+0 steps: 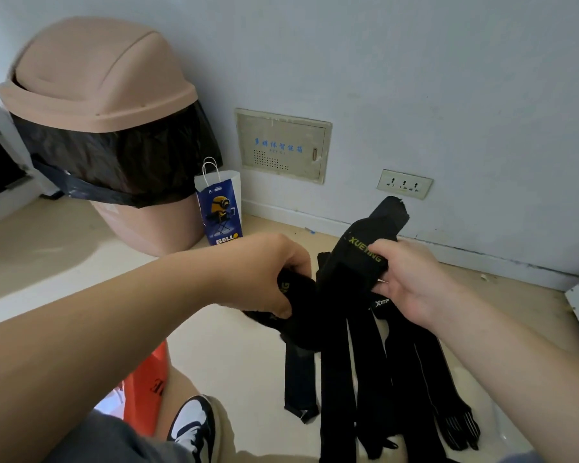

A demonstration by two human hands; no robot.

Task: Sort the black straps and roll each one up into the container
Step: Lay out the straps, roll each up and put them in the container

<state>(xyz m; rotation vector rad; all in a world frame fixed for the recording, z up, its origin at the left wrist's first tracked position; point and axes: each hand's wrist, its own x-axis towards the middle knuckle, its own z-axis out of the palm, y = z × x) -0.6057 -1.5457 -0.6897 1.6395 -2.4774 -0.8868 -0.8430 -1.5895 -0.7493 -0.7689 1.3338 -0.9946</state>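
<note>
A pale floor (234, 355) met a blue-grey wall (415, 78), with a pink swing-lid bin (94, 71) lined in black plastic at the back left. A printed paper bag (219, 208) stood just beside the bin, and a wall panel (283, 145) and a socket (404, 184) were set low in the wall.

The black straps (338, 362) were gathered between the two hands in mid-frame. Their long tails hung down side by side and their ends lay on the floor near the lower right.

The left hand (264, 272) was curled, knuckles up, around a bunched strap (298, 295), thumb underneath. The right hand (405, 279) pinched a lettered strap (365, 242) between thumb and fingers. That strap's upper end stood up above the hand, tilted toward the wall.

Both forearms reached in from the lower corners, bare, and converged on the bundle, with the hands close together but not touching.

An orange object (147, 379) showed under the left forearm, beside a black-and-white shoe (194, 426). What the orange object was could not be told.
</note>
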